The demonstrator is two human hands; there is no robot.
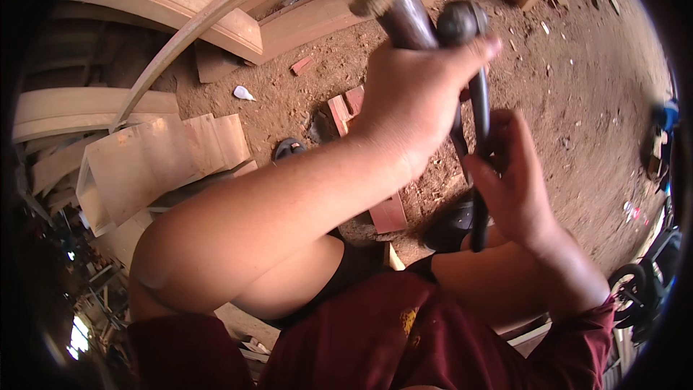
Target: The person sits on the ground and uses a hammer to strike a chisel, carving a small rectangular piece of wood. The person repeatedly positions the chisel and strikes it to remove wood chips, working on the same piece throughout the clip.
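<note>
The left hand (pixel 415 94) is clamped on a thick dark handle (pixel 409 23), whose frayed wooden end stands out of the fist, while a black tool (pixel 481 112) with round head passes under its thumb. The right hand (pixel 516 188) curls at this tool's shaft; I cannot tell if it grips. Farther, reddish wood (pixel 388 213) lies on the dirt floor (pixel 577 101).

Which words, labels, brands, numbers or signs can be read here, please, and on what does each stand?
None can be read.
Yellow mark on the maroon shirt: too blurred to read.
Small white bottle: too small to show any print.
Pincers and the tool with a frayed tan end in the left hand: no lettering shows.
</note>
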